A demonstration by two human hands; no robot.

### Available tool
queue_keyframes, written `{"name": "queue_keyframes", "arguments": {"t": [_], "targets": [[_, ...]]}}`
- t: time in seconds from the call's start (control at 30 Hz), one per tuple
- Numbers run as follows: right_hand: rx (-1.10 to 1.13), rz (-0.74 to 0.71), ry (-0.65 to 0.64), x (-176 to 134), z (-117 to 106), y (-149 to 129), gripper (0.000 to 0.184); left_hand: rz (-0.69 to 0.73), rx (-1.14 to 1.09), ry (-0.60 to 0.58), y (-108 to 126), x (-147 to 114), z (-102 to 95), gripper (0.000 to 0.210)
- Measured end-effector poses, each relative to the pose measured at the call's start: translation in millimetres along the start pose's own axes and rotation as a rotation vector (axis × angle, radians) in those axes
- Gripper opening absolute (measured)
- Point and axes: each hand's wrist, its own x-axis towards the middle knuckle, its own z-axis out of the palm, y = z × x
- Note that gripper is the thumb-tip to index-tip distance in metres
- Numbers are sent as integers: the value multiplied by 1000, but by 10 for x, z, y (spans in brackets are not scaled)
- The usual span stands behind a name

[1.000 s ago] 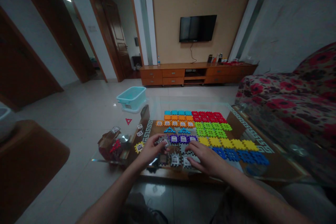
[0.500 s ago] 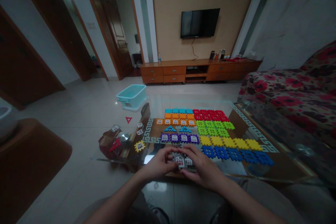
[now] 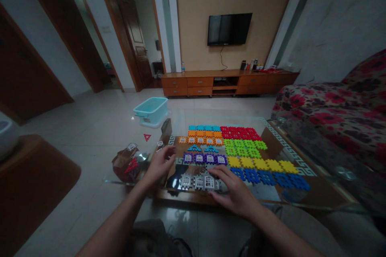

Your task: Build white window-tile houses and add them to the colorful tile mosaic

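My right hand (image 3: 233, 190) is curled round a grey interlocking tile with a white window insert (image 3: 209, 182), fingers at its upper edge and thumb below. This tile appears slightly raised over other grey tiles and partly covers them. Beside it lie two more grey window tiles (image 3: 186, 181). My left hand (image 3: 159, 165) is at the table's left side, its fingers spread apart, hiding the spot where a yellow window tile lay. A white window frame (image 3: 160, 143) lies just beyond its fingertips. Purple window tiles (image 3: 199, 158) form a row behind the grey ones.
The glass table (image 3: 325, 186) carries rows of orange (image 3: 200, 140), red (image 3: 241, 132), green (image 3: 243, 148), yellow (image 3: 261, 164) and blue tiles (image 3: 265, 177). Loose red pieces (image 3: 132, 164) are at the left corner. A turquoise bin (image 3: 151, 111) stands on the floor beyond.
My left hand has let go of the grey tile and moved left, over the place of the yellow window tile. The grey tiles at the front left are now uncovered. My right hand has barely moved.
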Motion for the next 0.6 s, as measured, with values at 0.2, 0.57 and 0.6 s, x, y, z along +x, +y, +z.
{"name": "queue_keyframes", "arguments": {"t": [0.2,0.57,0.6], "targets": [[22,2,-18,1,-9,-12,54,-91,640,439,-700,187,-746,46],[28,21,-46,10,-16,30,58,-397,1071,206,-1334,-29,-1099,61],[28,24,-52,9,-14,30,58,-394,1087,198,-1353,-11,-1086,63]]}}
